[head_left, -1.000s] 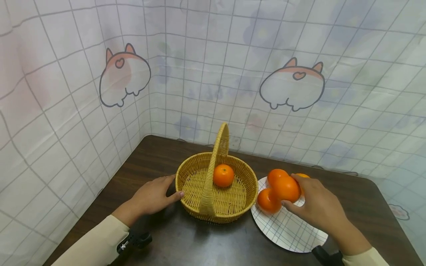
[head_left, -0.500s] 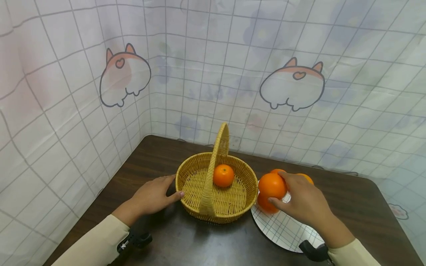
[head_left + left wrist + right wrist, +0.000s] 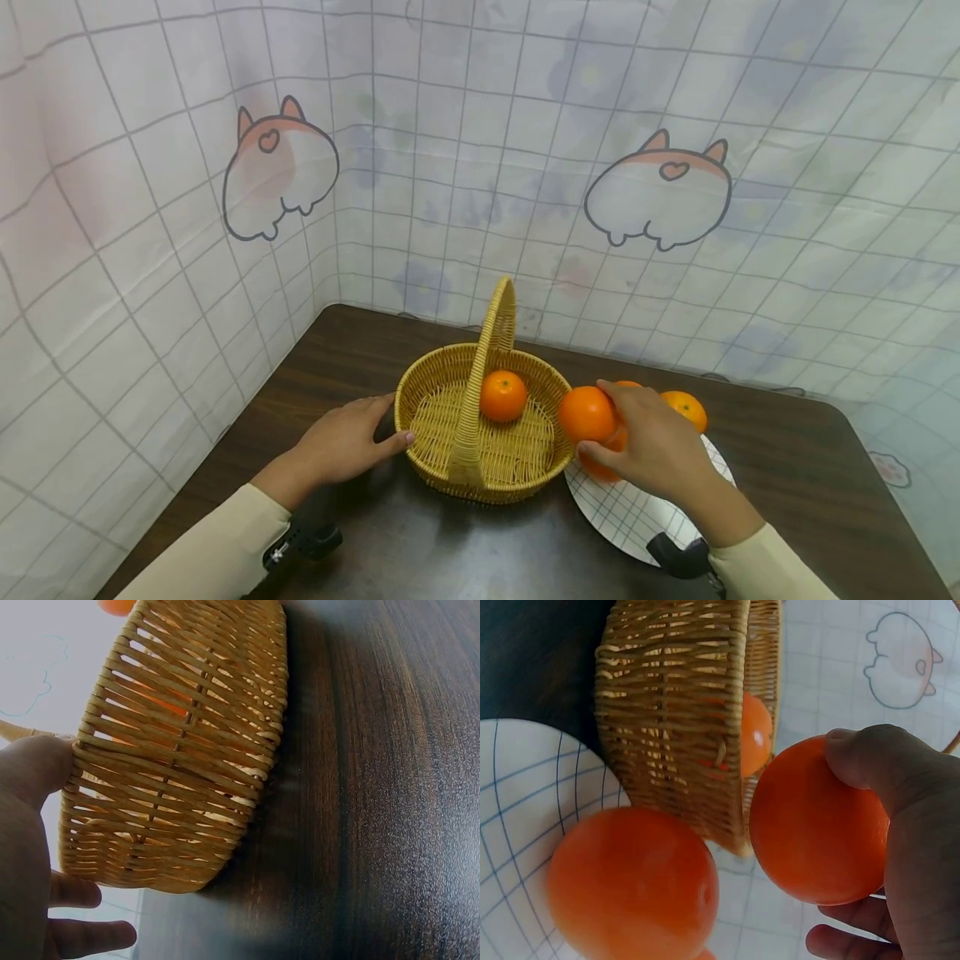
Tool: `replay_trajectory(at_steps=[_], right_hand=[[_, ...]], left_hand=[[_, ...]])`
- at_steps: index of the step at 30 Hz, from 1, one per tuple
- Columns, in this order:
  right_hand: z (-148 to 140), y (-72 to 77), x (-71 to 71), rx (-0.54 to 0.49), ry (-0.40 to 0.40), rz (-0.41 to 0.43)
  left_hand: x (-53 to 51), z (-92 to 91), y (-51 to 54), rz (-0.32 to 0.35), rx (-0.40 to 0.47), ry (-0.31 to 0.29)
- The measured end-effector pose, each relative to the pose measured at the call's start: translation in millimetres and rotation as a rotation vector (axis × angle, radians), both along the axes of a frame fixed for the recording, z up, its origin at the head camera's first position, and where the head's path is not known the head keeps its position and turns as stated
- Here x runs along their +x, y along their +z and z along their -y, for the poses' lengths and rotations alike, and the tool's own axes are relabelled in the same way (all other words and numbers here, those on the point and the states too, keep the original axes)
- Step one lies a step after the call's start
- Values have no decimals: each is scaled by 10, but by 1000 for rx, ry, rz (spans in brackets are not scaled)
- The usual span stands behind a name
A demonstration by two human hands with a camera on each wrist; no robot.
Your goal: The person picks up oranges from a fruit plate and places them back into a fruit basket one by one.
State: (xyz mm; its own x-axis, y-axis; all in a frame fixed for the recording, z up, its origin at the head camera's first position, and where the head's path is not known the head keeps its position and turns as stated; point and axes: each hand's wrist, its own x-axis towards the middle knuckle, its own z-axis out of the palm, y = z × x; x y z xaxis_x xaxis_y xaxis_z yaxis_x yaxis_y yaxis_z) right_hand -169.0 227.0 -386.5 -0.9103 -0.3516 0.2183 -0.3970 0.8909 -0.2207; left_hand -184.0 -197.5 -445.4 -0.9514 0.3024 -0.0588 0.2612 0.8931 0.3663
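The right hand (image 3: 660, 442) hides most of one orange (image 3: 628, 384) on the plate (image 3: 618, 518), and the held orange (image 3: 587, 414) partly covers another orange (image 3: 602, 468) lower down. That held fruit is gripped between the right hand's thumb and bent fingers, by the basket (image 3: 491, 494)'s right rim; whether it touches the wicker is hard to tell. The left hand (image 3: 348, 440) is loosely spread, thumb resting over the left rim; some of its fingers are hidden. One orange (image 3: 503, 396) sits inside the basket, beside the upright handle (image 3: 471, 408), and one more orange (image 3: 686, 410) lies behind the right hand. Faint bluish marks on the wall covering (image 3: 450, 125) are too blurred to read. Basket and plate stand side by side on the dark surface (image 3: 450, 558); black wrist straps (image 3: 300, 546) show at both sleeves (image 3: 217, 533).
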Motion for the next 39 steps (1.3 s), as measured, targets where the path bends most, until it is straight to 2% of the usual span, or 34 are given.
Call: replay_trajectory(at_steps=[8, 19, 31, 39], right_hand=[[126, -57, -36, 6, 23, -29], [196, -80, -5, 23, 26, -25], [18, -154, 53, 27, -11, 27], [-164, -237, 81, 38, -28, 18]], left_hand=[[-3, -1, -4, 4, 8, -3], [-15, -3, -20, 14, 7, 4], [-12, -6, -24, 14, 7, 11], [-15, -6, -16, 24, 3, 17]])
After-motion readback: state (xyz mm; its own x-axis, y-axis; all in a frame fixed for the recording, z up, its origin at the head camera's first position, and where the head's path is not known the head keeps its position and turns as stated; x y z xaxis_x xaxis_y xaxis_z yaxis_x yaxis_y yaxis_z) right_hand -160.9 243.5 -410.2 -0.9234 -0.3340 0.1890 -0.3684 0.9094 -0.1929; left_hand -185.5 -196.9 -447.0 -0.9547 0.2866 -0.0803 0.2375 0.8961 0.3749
